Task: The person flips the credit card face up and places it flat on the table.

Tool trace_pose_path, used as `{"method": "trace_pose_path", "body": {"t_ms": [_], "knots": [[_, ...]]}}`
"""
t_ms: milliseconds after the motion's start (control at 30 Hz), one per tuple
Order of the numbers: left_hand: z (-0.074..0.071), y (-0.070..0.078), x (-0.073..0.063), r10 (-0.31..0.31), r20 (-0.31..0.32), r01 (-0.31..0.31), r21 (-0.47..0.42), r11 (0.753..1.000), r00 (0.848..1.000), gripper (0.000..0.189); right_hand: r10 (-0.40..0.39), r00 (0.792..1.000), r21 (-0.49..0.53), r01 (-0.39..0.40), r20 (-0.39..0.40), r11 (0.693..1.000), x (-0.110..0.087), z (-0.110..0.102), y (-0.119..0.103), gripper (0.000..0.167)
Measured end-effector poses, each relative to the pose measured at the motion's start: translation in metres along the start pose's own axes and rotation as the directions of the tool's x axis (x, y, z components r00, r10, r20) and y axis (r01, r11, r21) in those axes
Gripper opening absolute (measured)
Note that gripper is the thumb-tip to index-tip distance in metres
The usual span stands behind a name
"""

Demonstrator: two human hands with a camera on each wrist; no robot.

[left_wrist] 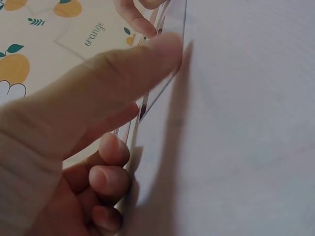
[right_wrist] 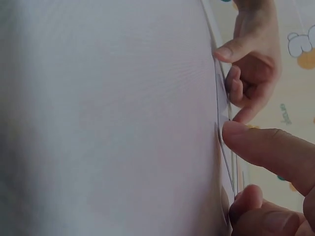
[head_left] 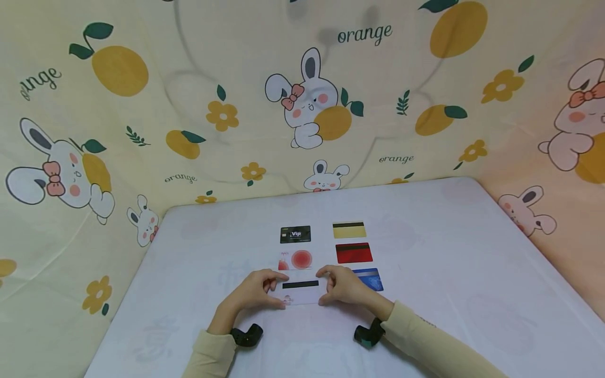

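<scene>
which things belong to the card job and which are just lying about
Likely part of it:
white striped card, held by left hand and right hand
black Vip card
white card with red circle
gold card
red card
blue card

Just around it:
rabbit-print backdrop
wrist cameras

White table (head_left: 425, 325) carries black card (head_left: 295, 234), red-circle card (head_left: 301, 259), gold card (head_left: 349, 230), red card (head_left: 354, 253), blue card (head_left: 373, 280).

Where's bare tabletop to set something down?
Bare white tabletop: left of the black Vip card to the table's left edge; right of the gold card, red card and blue card. Slim gap between Vip and gold.
Crowded: where left hand and right hand pinch the black-striped white card, the right overlapping blue.
</scene>
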State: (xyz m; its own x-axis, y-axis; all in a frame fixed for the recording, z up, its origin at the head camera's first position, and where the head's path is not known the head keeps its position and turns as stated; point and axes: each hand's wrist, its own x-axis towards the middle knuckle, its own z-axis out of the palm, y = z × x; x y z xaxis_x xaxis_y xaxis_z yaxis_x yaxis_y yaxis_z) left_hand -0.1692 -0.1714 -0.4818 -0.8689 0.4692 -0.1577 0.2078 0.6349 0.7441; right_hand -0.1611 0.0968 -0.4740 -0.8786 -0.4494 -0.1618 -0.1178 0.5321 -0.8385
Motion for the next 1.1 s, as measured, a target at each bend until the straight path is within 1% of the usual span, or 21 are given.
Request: {"method": "trace_pose_path", "body": {"t_ms": [233, 333, 367, 467, 567, 600, 700, 933, 1100], "knots": [[0.001, 0.000, -0.001, -0.014, -0.001, 0.014, -0.009, 1.000, 1.000, 0.049, 0.040, 0.999, -0.035, -0.041, -0.031, 0.999, 0.000, 0.004, -0.005, 0.051], [0.000, -0.001, -0.002, 0.013, -0.006, -0.013, -0.012, 1.000, 1.000, 0.047, 0.055, 0.998, -0.042, -0.057, -0.039, 0.997, 0.000, 0.005, -0.007, 0.049], [0.000, -0.002, -0.002, 0.034, -0.007, -0.034, -0.004, 0.999, 0.999, 0.047, 0.059, 0.997, -0.045, -0.061, -0.042, 0.997, 0.000, 0.005, -0.007, 0.049], [0.000, -0.002, -0.002, 0.064, -0.012, -0.064, 0.002, 0.998, 0.998, 0.046, 0.063, 0.997, -0.047, -0.066, -0.048, 0.997, 0.000, 0.005, -0.008, 0.047], [0.000, -0.001, -0.002, 0.045, -0.007, -0.045, 0.003, 0.999, 0.999, 0.044, 0.063, 0.997, -0.045, -0.065, -0.048, 0.997, 0.001, 0.006, -0.008, 0.046], [0.000, -0.001, -0.001, 0.026, -0.005, -0.026, -0.006, 1.000, 1.000, 0.044, 0.062, 0.997, -0.044, -0.064, -0.046, 0.997, 0.002, 0.007, -0.008, 0.045], [0.000, 0.000, 0.000, -0.002, 0.000, 0.002, 0.000, 1.000, 1.000, 0.045, 0.064, 0.997, -0.036, -0.066, -0.036, 0.997, 0.004, 0.007, -0.008, 0.044], [-0.001, 0.004, -0.002, 0.007, 0.016, -0.008, 0.017, 1.000, 1.000, 0.053, 0.076, 0.997, -0.039, -0.077, -0.018, 0.996, 0.006, 0.008, -0.010, 0.044], [-0.001, 0.004, -0.002, 0.011, 0.010, -0.011, 0.021, 1.000, 1.000, 0.050, 0.063, 0.998, -0.041, -0.064, -0.024, 0.997, 0.005, 0.009, -0.011, 0.043]]}}
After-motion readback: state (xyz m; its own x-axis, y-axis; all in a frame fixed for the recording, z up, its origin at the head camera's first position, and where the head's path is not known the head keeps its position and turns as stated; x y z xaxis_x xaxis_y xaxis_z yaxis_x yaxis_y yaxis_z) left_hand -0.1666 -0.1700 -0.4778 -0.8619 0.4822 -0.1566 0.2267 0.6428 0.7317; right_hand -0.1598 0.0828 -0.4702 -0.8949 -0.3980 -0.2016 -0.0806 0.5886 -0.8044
